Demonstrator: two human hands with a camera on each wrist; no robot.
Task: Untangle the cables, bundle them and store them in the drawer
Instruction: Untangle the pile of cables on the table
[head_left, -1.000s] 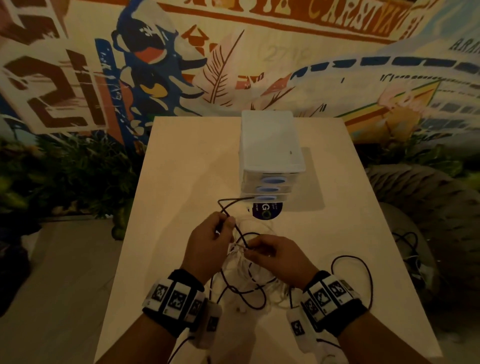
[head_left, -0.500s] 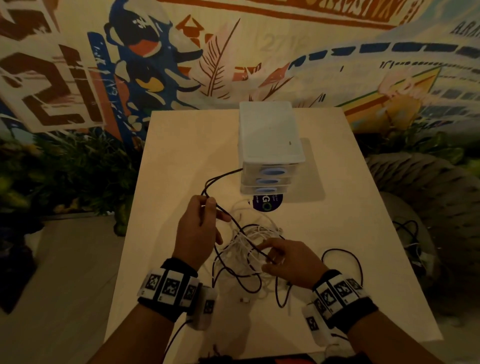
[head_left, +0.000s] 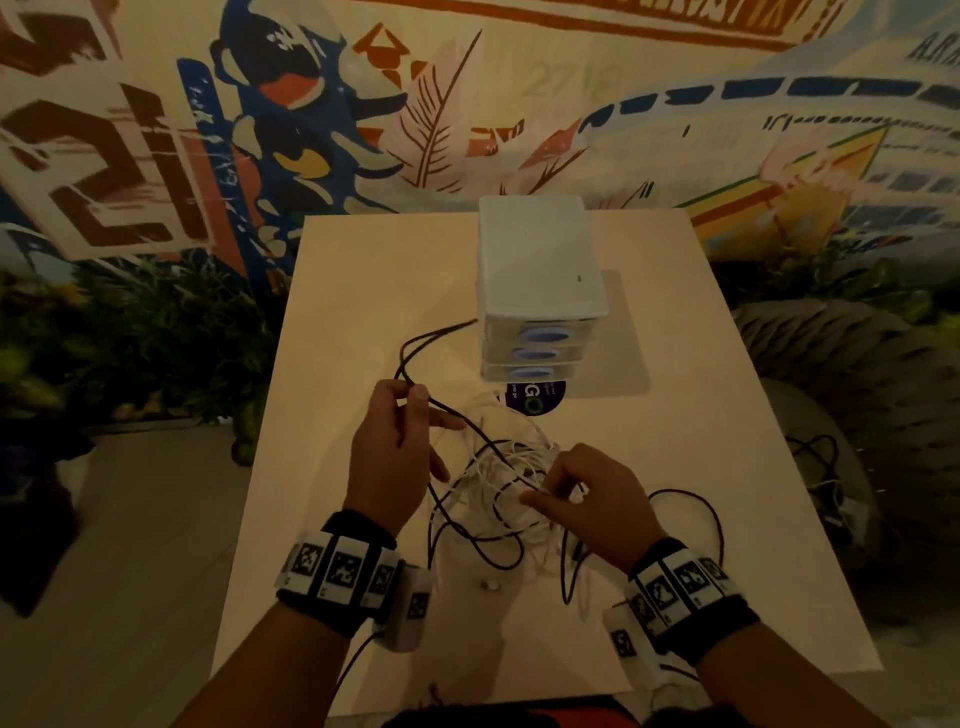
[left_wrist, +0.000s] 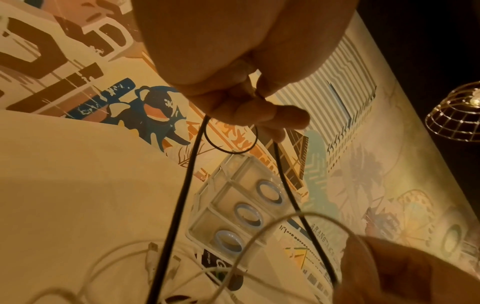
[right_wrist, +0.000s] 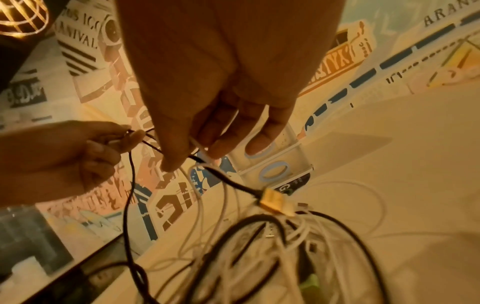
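On table (head_left: 363, 312), before closed drawer unit (head_left: 540, 291): tangle of cables (head_left: 511, 480). Left hand (head_left: 387, 457) pinching black cable (head_left: 441, 343); right hand (head_left: 592, 499) pinching white cable (right_wrist: 197, 147). Advised: draw black slowly, pinning white coils.

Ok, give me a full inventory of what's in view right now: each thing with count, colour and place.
black cable: at least one, black, looped from the drawer unit through the tangle to the table's right side
white cables: several, count unclear, white, tangled mid-table
drawer unit: one, white, three closed drawers with blue handles, far middle of table
round sticker: one, dark, in front of the drawer unit
table: one, pale
mural: one, multicoloured, behind the table
left hand: pinches the black cable, raised
right hand: pinches a white cable at the tangle
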